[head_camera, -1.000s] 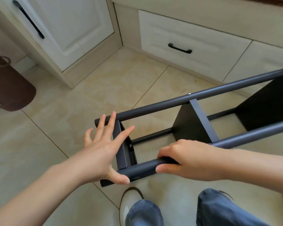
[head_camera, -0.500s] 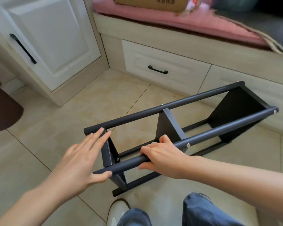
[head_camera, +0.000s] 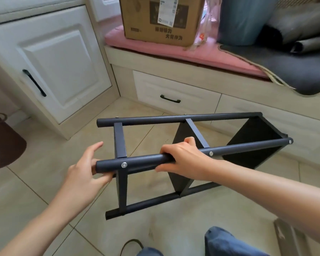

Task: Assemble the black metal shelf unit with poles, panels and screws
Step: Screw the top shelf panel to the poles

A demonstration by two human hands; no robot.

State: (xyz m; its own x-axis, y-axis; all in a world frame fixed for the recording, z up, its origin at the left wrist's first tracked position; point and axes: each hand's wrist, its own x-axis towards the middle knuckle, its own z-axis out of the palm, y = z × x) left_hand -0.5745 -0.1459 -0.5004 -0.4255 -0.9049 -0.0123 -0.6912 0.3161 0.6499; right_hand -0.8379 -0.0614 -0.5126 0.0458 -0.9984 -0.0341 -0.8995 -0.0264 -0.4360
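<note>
- Against the frame half a second earlier, we find the shelf unit raised and turned, so that more of its upper side faces us and the screw heads on the near pole show; the box on the bench behind it is now in full view.
- The left hand has shifted to the near pole's left end, fingers loosely apart, touching it without closing round it.
- The right hand is clamped round the near pole at mid-length.
- The unit lies on its side on the tiled floor.
- Containers: one cardboard box behind the unit, closed, contents not visible.
- Count: four poles, three panels, three screw heads visible on the near pole.
</note>
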